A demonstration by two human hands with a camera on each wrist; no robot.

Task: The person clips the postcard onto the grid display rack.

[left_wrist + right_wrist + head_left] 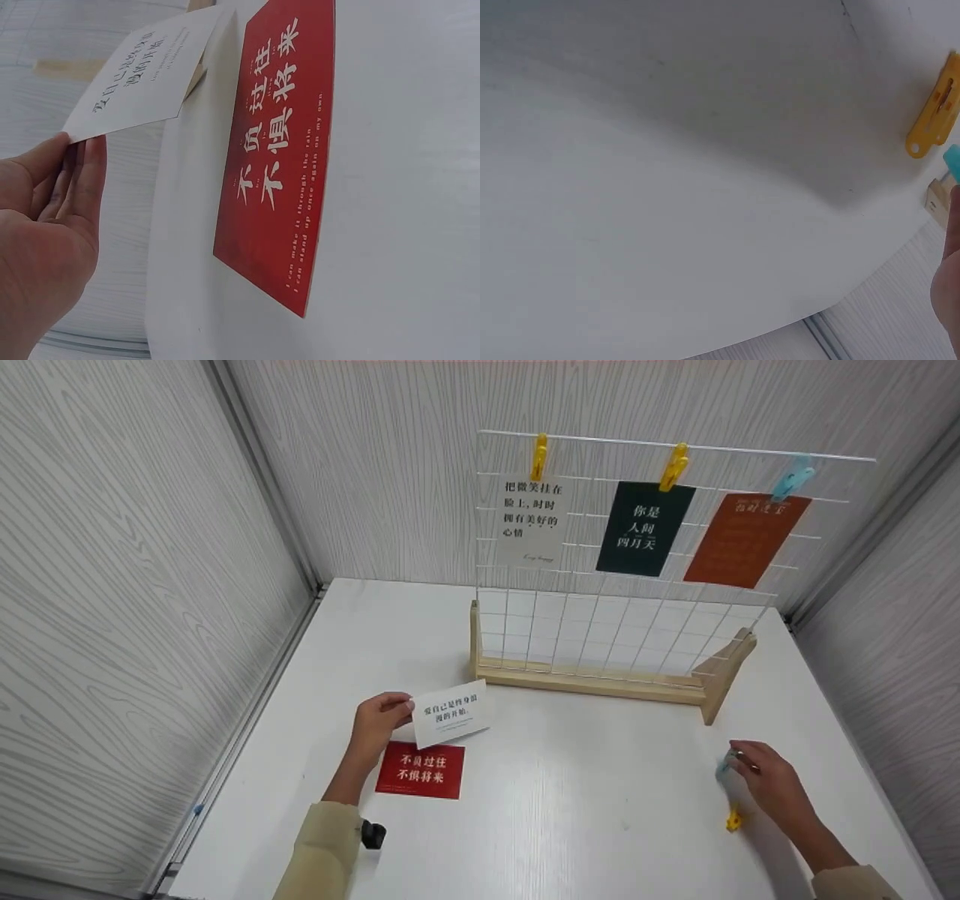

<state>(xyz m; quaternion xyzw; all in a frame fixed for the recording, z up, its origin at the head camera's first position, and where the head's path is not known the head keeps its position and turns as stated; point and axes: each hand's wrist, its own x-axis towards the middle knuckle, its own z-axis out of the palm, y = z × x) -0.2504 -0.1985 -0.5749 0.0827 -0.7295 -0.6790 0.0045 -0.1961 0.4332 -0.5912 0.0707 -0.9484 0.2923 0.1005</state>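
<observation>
My left hand (379, 722) pinches a white card (451, 714) with dark printed writing by its left edge, between thumb and fingers. In the left wrist view the white card (142, 71) is tilted above the table. Just below it, a red card (420, 770) with white writing lies flat. At the right, my right hand (772, 784) pinches a light blue clip (726, 763) between thumb and fingertips. A yellow clip (733, 818) lies on the table below that hand, and the right wrist view shows this yellow clip (935, 109) close beside the blue one.
A white wire grid rack (592, 615) on a wooden base (592, 684) stands at the back. Yellow clips (540, 457) hold a white card (529, 529) and a dark green card (645, 559) on it; a blue clip (793, 478) holds an orange-brown card (746, 544). Panelled walls enclose the table.
</observation>
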